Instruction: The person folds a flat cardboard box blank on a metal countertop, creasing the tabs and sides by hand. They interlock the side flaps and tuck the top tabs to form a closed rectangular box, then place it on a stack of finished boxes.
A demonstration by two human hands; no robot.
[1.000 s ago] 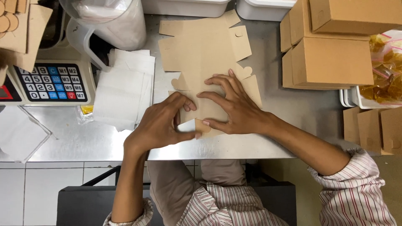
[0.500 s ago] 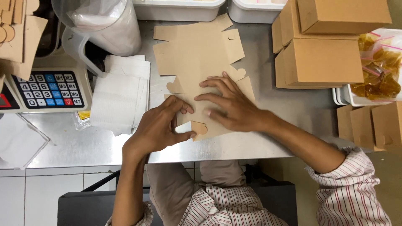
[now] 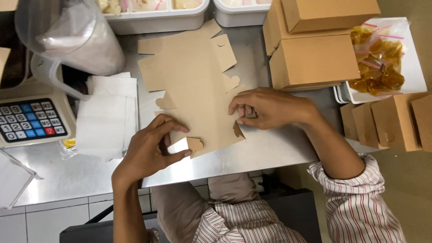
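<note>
Brown flat die-cut cardboard box blank (image 3: pixel 198 85), one, lay on the steel counter (image 3: pixel 270 148) between both hands. Left hand (image 3: pixel 150 150) pinched its near-left edge, thumb below, fingers on top. Right hand (image 3: pixel 265 108), fingers curled, pressed its right edge. Beyond: two folded brown cardboard boxes (image 3: pixel 319 58) stacked; one stack of white paper sheets (image 3: pixel 105 117); one digital scale with keypad (image 3: pixel 31 121).

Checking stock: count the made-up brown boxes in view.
5, perhaps more out of frame: two large brown boxes stacked at the table's far right, three small boxes in a row below them at the right edge.
</note>
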